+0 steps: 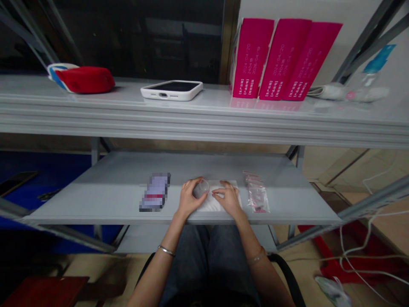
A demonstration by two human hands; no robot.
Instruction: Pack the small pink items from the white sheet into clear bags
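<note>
On the lower grey shelf (pixel 105 192), my left hand (pixel 189 198) is closed around a small clear plastic cup (pixel 200 188), tipped on its side over a white sheet or bag (pixel 213 204). My right hand (pixel 227 197) rests on that white sheet with its fingertips pinched together near the cup's mouth; what they pinch is too small to make out. Both hands sit near the shelf's front edge.
Clear zip bags with small dark-red contents (pixel 256 197) lie right of my hands, a blurred-out item (pixel 155 192) left. The upper shelf carries a white-cased phone (pixel 171 90), a red pouch (pixel 83 79), three magenta boxes (pixel 281 59) and rolled white items (pixel 338 91). Cables (pixel 358 256) trail on the floor, right.
</note>
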